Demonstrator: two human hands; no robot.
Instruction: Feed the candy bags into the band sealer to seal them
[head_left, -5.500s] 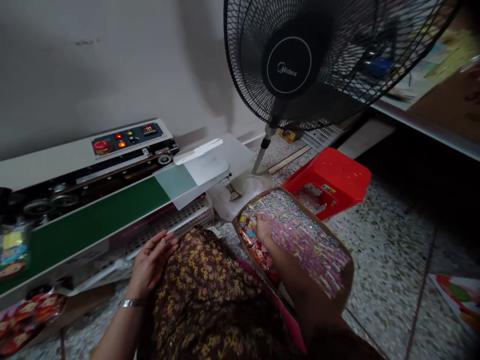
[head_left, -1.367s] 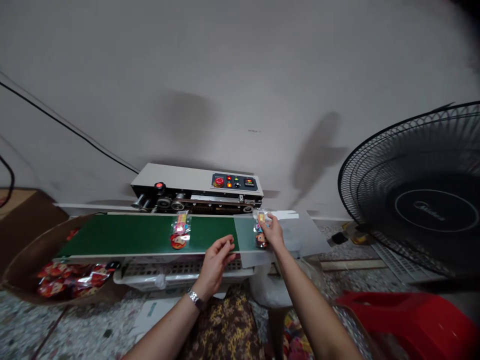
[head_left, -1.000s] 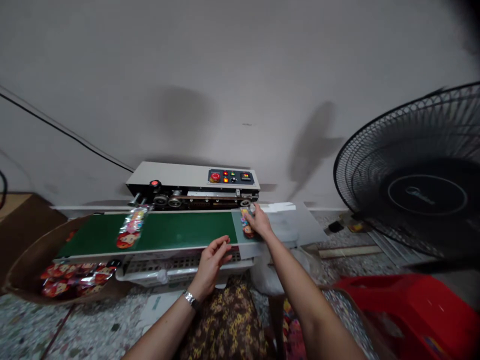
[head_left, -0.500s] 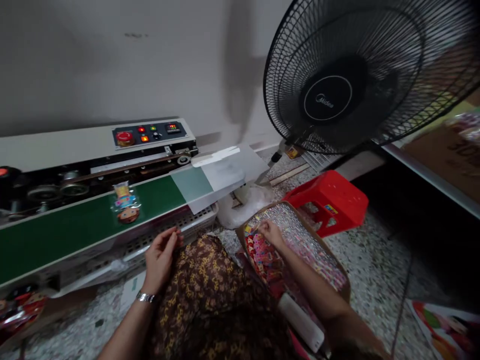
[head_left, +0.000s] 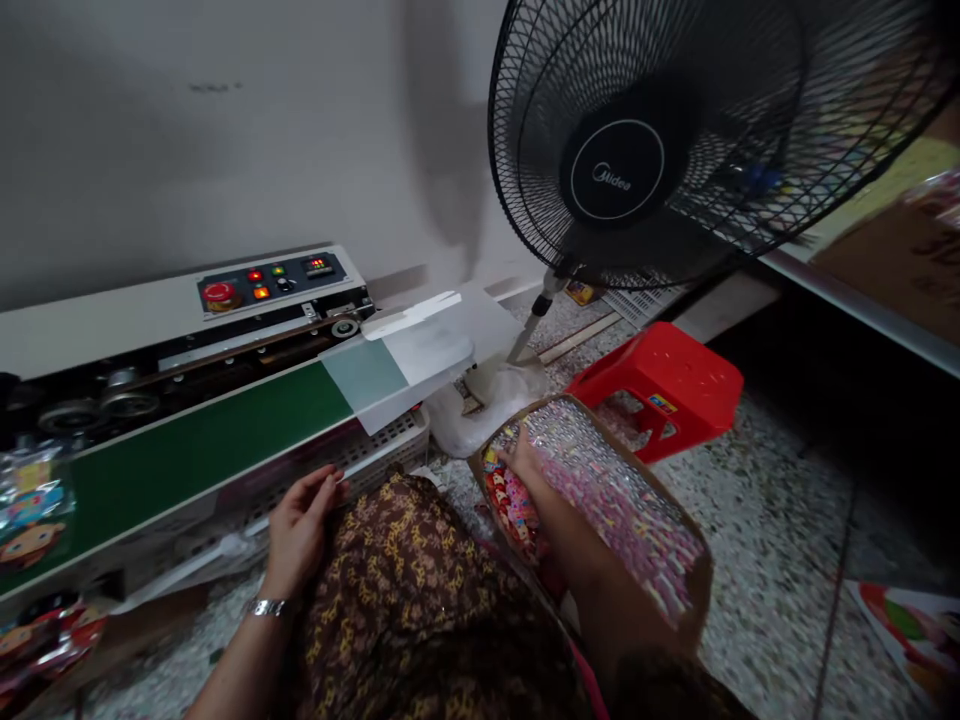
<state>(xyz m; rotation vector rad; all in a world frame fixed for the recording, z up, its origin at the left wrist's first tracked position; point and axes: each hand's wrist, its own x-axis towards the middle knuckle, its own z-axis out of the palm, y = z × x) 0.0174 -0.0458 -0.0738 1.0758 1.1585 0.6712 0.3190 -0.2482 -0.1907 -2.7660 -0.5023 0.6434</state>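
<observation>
My right hand (head_left: 523,462) reaches down into a cardboard box (head_left: 686,585) packed with upright colourful candy packets (head_left: 607,490); its fingers are curled among the packets at the box's near left side. My left hand (head_left: 298,525) rests on my patterned lap with the fingers loosely apart, holding nothing. In front of me runs a sealing machine (head_left: 187,320) with a green conveyor belt (head_left: 187,450). One sealed packet (head_left: 28,505) rides at the belt's far left end.
A black standing fan (head_left: 622,170) rises behind the box. A red plastic stool (head_left: 664,375) stands to the right. White sheets (head_left: 420,340) lie at the belt's right end. More packets (head_left: 37,640) sit in a box at lower left. Speckled floor lies right.
My right hand left the packet on the belt and went down into the box. The packet travelled left along the belt. My left hand dropped from the belt's edge to my lap.
</observation>
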